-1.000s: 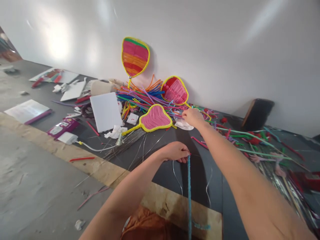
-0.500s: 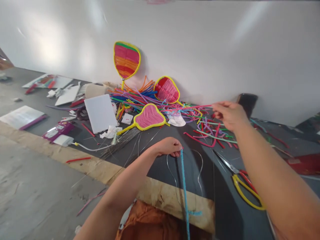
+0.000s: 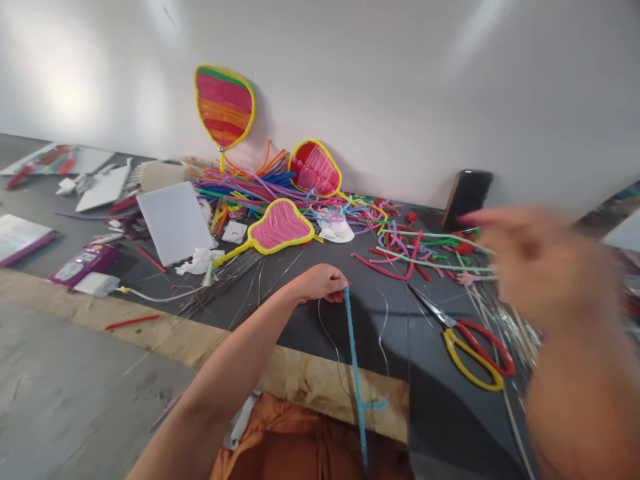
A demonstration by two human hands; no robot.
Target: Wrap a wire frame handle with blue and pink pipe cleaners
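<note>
My left hand (image 3: pixel 325 283) is closed, its thumb and fingertips pinching the top of a light blue pipe cleaner (image 3: pixel 353 353). The pipe cleaner hangs down past the table edge, with a short blue side piece low on it. A thin bent wire (image 3: pixel 384 330) shows beside it. My right hand (image 3: pixel 535 260) is raised at the right, smeared by motion. A blurred pink tip sticks out on its left side; whether this is a pipe cleaner or a finger I cannot make out. Below and left of that hand lie scissors (image 3: pixel 450 323) with red and yellow handles.
A pink paddle shape with a yellow rim (image 3: pixel 281 227) lies mid-table. Two more (image 3: pixel 225 107) stand behind, by a heap of coloured pipe cleaners (image 3: pixel 255 181). A phone (image 3: pixel 467 199) leans on the wall. At left are a white card (image 3: pixel 175 223) and a purple device (image 3: pixel 85 263).
My right hand has swung right and nearer; the pink pipe cleaner it stretched from the heap no longer spans there. My left hand keeps its pinch. The view has turned slightly right.
</note>
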